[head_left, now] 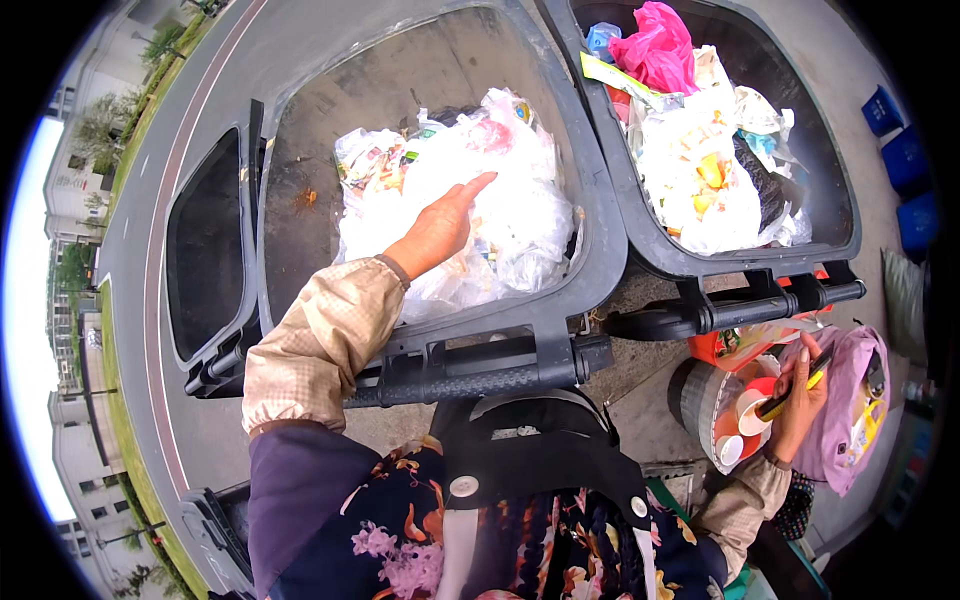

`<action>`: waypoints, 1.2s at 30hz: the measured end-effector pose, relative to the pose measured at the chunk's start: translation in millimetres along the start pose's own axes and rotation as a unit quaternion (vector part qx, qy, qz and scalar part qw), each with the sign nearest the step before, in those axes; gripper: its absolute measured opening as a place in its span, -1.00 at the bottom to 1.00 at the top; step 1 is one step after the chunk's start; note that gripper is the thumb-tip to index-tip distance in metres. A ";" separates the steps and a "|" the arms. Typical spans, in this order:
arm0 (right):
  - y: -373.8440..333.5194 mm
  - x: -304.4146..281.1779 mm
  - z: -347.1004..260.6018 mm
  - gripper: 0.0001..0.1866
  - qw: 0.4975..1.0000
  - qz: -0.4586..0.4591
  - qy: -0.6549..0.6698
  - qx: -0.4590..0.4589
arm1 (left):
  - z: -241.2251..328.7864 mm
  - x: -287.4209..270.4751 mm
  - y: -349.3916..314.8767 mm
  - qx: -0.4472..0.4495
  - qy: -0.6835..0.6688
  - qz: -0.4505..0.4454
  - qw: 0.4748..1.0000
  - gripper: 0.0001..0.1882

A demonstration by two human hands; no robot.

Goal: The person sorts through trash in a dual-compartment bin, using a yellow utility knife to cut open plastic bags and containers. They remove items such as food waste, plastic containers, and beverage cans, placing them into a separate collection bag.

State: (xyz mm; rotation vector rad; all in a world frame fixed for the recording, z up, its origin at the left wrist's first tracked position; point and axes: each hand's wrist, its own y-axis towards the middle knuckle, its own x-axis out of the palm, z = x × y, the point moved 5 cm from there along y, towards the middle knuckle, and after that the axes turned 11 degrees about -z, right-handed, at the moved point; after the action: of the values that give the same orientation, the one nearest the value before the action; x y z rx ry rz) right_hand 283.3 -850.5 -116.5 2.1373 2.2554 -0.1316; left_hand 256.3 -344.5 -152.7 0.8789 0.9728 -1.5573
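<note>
My left hand (440,230) reaches over a dark grey wheeled bin (597,215), its index finger stretched out and its other fingers mostly hidden. Below and around that finger lie white plastic rubbish bags (520,215); whether the fingertip touches them I cannot tell. At the lower right, my right hand (798,405) is closed around a slim black stick with a yellow part (812,383). Beneath its lower end stands a round bucket (690,405) with white paper cups (752,410) and red-orange things in it.
A second dark bin (835,225) with mixed rubbish and a pink plastic bag (655,48) stands to the right. A lilac bag (835,440) sits beside the bucket. Blue boxes (905,160) stand at the far right. A road (150,260) runs along the left.
</note>
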 end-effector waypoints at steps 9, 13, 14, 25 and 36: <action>68.3 174.7 -51.3 -0.75 0.987 -0.158 0.009 0.009 | 7.4 126.2 53.1 -0.051 0.250 -0.440 0.861 0.08; 67.8 165.1 -33.9 -0.75 0.992 -0.098 -0.072 0.016 | -32.6 115.6 43.7 -0.008 0.171 -0.294 0.940 -0.24; 62.1 156.0 -31.9 -0.76 0.994 -0.073 -0.076 0.018 | -50.2 98.2 38.6 0.038 0.148 -0.231 0.961 -0.44; 31.0 85.7 23.9 -0.75 0.993 0.010 0.115 0.039 | -226.8 -70.7 -98.0 -0.179 -0.403 0.078 0.894 -0.38; 43.4 87.2 21.3 -0.73 0.993 -0.012 0.096 0.062 | -290.9 -191.6 -229.9 -0.083 -0.678 0.381 0.623 -0.75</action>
State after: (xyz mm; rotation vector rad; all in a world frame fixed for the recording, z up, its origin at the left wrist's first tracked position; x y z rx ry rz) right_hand 321.1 -763.2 -146.5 2.2743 2.4391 -0.0703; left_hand 79.5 22.6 -62.4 -0.2111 -0.3937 -0.8764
